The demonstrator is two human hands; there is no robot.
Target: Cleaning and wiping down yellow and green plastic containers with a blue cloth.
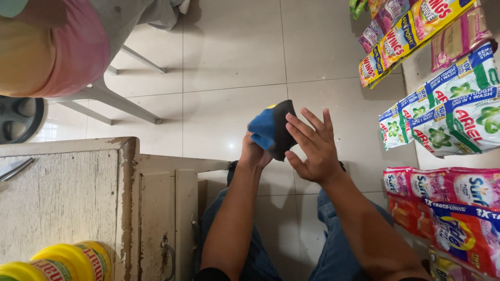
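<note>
Left hand [253, 152] grips a blue-and-black cloth [273, 127], maybe a pouch, at centre frame; right hand [311, 148] lies flat and open at its 3 o'clock side, fingers touching. Looks mid-handling, not finished.

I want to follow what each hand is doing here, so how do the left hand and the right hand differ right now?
The left hand is closed, holding the blue and black cloth item from below; the right hand is open and flat with fingers spread. The left hand is mostly hidden behind the item, while the right hand's back shows fully, its fingertips touching the item's black side. Both are bare and raised over the tiled floor.
</note>
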